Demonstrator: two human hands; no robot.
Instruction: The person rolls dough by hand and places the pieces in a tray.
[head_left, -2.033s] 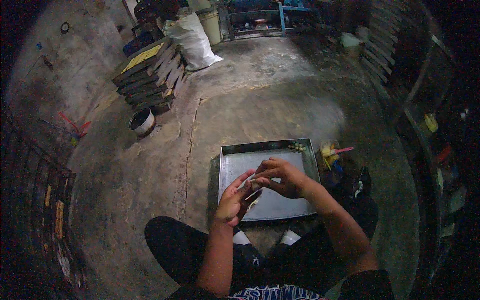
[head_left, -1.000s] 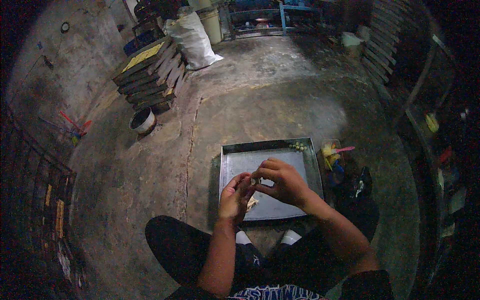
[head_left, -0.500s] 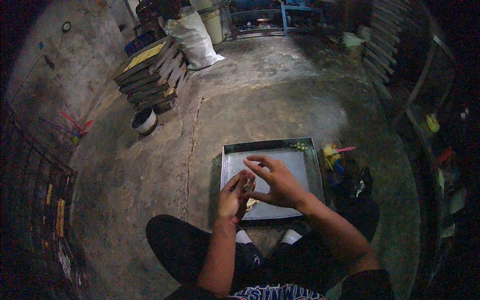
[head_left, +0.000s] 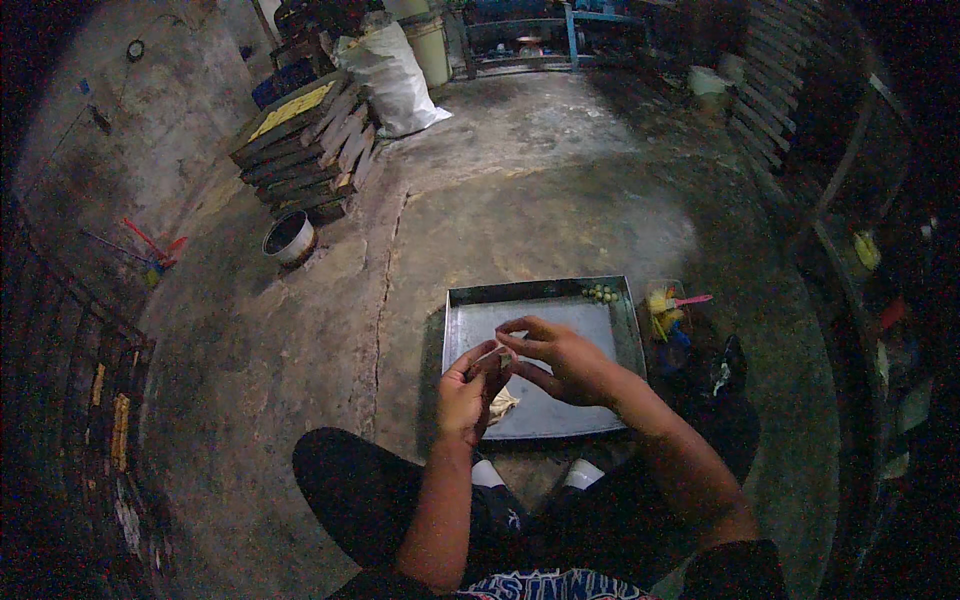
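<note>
We pinch small pale strip between left hand and right hand, both grips narrow, frame center, above metal tray on floor. Small green balls in tray's upper right corner.

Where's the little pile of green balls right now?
In the head view, the green balls sit in the far right corner of the metal tray, beyond the right hand.
</note>
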